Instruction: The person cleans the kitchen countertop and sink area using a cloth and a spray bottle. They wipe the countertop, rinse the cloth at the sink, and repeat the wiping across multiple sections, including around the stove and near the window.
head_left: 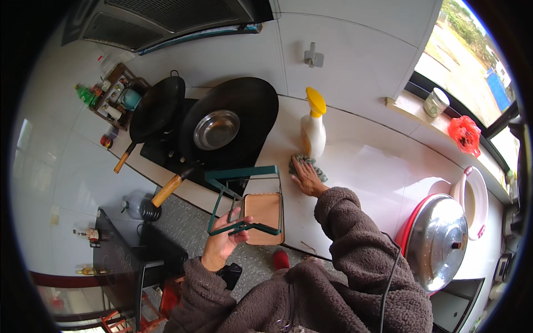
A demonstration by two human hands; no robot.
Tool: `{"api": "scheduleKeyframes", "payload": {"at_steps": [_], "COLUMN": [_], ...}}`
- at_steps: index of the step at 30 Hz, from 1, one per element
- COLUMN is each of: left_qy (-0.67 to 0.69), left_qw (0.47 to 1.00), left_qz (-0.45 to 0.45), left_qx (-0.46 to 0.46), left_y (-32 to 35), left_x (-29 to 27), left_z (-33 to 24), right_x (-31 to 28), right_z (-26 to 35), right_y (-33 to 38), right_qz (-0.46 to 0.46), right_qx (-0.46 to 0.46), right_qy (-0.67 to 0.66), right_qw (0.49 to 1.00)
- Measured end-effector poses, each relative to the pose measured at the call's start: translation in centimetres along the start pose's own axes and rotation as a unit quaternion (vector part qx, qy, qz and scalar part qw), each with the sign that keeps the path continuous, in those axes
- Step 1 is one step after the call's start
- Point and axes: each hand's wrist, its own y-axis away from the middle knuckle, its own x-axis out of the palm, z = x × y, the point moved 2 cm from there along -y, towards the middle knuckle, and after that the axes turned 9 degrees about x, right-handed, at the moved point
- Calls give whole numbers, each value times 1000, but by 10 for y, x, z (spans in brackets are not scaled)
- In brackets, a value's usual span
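My left hand (222,244) is closed around the lower bar of a green metal rack (244,173). A tan, wood-coloured square panel (263,216) shows within the rack's frame, by the counter's front edge. On the white counter my right hand (307,176) lies flat with its fingers spread, pressing down on a crumpled grey-green cloth (320,173). Just beyond the cloth stands a white spray bottle (313,133) with a yellow head, upright.
Left of the counter, a black wok (258,105) holding a metal bowl (216,130) and a second black pan (158,111) sit on the stove. Their wooden handles jut forward. A large lidded pot (438,238) and a pale basin (473,191) stand at right, below the windowsill.
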Motion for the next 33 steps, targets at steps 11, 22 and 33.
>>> {"api": "scheduleKeyframes", "payload": {"at_steps": [11, 22, 33], "left_qy": [54, 122, 24], "left_qw": [998, 986, 961], "left_qz": [-15, -79, -231], "left_qx": [19, 87, 148], "left_y": [74, 132, 172], "left_x": [-22, -93, -123], "left_z": [-26, -34, -31], "right_x": [50, 52, 44], "right_z": [49, 62, 13], "right_y": [-63, -16, -191], "right_qz": [10, 46, -84], "right_qx": [-139, -88, 95], "right_qy": [126, 40, 181], "right_qw": [982, 994, 975]}}
